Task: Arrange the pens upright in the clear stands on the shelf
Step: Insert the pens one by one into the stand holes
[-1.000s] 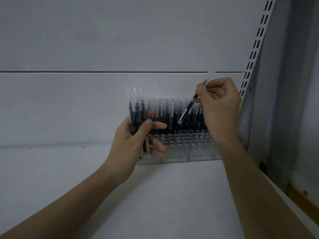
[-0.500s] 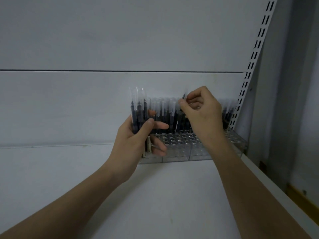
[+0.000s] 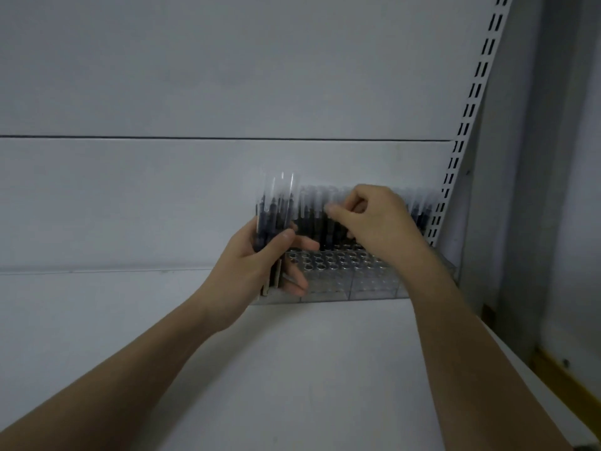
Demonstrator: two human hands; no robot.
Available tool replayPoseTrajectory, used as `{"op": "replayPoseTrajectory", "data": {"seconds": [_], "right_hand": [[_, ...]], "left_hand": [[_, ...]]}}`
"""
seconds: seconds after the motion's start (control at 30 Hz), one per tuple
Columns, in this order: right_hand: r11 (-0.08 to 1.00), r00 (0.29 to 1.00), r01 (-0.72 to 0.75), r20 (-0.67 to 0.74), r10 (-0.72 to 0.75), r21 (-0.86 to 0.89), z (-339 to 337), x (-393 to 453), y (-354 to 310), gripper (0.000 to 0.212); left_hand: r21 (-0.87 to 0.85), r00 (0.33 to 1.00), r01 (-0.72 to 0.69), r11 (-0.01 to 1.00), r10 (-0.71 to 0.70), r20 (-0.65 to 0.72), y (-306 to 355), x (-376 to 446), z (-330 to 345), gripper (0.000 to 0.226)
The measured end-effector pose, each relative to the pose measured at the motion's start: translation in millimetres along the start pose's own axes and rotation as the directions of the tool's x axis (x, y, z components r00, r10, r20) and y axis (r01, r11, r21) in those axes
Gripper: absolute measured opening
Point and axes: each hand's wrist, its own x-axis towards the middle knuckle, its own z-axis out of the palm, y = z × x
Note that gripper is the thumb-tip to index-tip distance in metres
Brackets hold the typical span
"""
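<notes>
Clear stands with rows of round holes sit at the back right of the white shelf. Several dark pens with clear caps stand upright in the rear rows. My left hand holds a bunch of pens upright at the stands' left end. My right hand hovers over the standing pens, thumb and forefinger pinched at a pen top in the rear rows; the image is blurred, so the pinched pen itself is not distinct.
The white back panel rises behind the stands. A slotted upright rail runs along the right, close to the stands' right end. The front rows of holes hold nothing. Bare shelf lies left and in front.
My right hand brought a tilted pen down from above the stands and lowered it into the rear rows, moving left. My left hand kept its bunch in place.
</notes>
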Motion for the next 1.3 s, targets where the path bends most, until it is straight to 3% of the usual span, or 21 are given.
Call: {"op": "replayPoseTrajectory", "data": {"seconds": [0.2, 0.43, 0.63, 0.8, 1.03, 1.3], "right_hand": [[0.963, 0.981, 0.152, -0.152, -0.12, 0.222, 4, -4, -10, 0.017], [0.92, 0.966, 0.167, -0.248, -0.08, 0.355, 1, -1, -6, 0.015], [0.854, 0.992, 0.036, -0.123, 0.033, 0.519, -3, -1, -6, 0.015], [0.818, 0.999, 0.004, 0.039, -0.032, 0.575, -3, -4, -13, 0.02], [0.769, 0.995, -0.008, 0.085, -0.06, 0.639, 1, -2, -12, 0.024], [0.72, 1.0, -0.015, 0.021, 0.0, 0.694, 0, 0, -10, 0.03]], "left_hand": [[-0.057, 0.997, -0.026, 0.998, 0.021, -0.08, 11, 13, 18, 0.02], [-0.08, 0.998, 0.02, 0.997, -0.025, -0.054, 11, 31, 26, 0.027], [-0.078, 0.999, 0.029, 0.997, -0.03, -0.011, 1, 24, 19, 0.025], [-0.028, 1.0, 0.029, 0.999, -0.029, -0.004, -3, 21, 17, 0.025], [-0.063, 1.0, 0.021, 0.998, -0.021, 0.015, 0, 23, 16, 0.029], [-0.086, 0.998, 0.061, 0.994, -0.059, 0.029, 0, 22, 19, 0.025]]}}
